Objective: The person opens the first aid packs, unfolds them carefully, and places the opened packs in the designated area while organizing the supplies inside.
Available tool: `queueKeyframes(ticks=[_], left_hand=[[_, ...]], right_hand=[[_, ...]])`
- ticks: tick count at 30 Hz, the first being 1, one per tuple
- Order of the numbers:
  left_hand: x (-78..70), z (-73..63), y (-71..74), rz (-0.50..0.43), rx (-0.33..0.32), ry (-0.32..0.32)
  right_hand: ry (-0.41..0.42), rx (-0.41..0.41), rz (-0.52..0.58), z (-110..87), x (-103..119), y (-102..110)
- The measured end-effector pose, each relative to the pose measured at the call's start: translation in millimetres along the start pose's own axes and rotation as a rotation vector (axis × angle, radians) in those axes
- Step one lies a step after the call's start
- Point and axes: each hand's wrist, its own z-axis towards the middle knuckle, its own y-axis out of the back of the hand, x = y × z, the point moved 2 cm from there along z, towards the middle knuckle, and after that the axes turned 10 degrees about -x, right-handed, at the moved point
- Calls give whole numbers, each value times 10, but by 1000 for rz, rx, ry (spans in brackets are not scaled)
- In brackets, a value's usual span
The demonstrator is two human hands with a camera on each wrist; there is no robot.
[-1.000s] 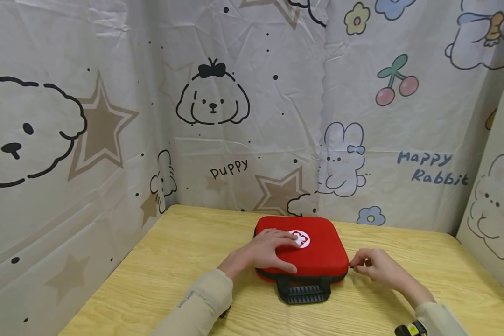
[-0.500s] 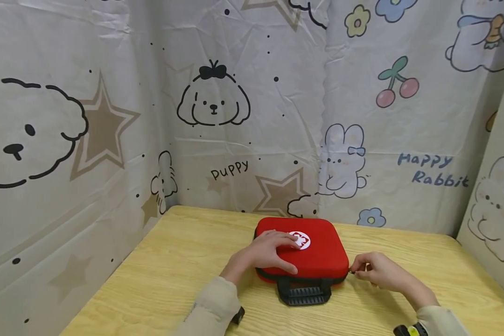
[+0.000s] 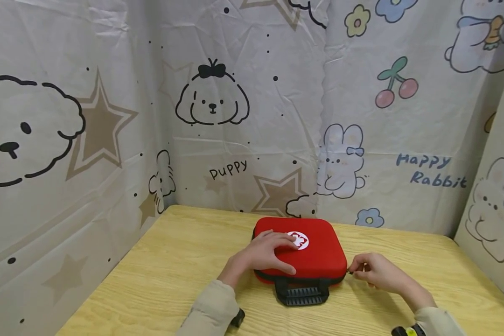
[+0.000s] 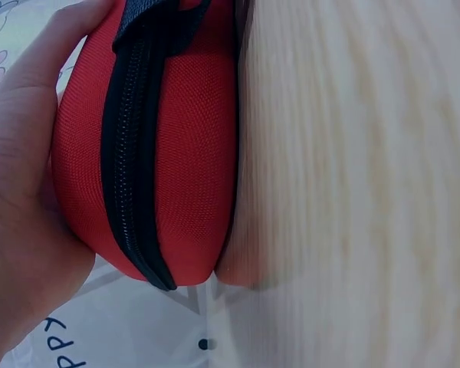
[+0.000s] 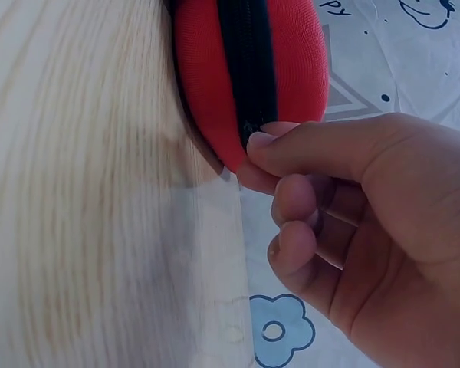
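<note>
Red case [image 3: 323, 259] sits flat on the table [image 3: 185, 261], lower middle of frame, a bit R of centre, handle [image 3: 301, 296] toward the bottom edge. L hand [image 3: 262, 254] rests on the lid, fingers spread; R hand [image 3: 380, 271] pinches the zip pull [image 5: 250, 127] at the case's right-hand corner. Main risk imo: L hand's only lying on top, so a hard tug could swivel the case. Tiny pull, fingertip hold, might slip. Zipper [image 5: 249, 69] could poss. snag at that corner b/c it curves there.
</note>
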Motion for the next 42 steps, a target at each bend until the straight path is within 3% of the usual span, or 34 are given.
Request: queueKeyframes(ticks=[17, 42], left_hand=[[-36, -12, 18, -45, 8, 35], [-64, 22, -15, -37, -16, 34]], right_hand=[[-24, 140, 93, -12, 72, -45], [-17, 145, 51, -21, 275, -106]])
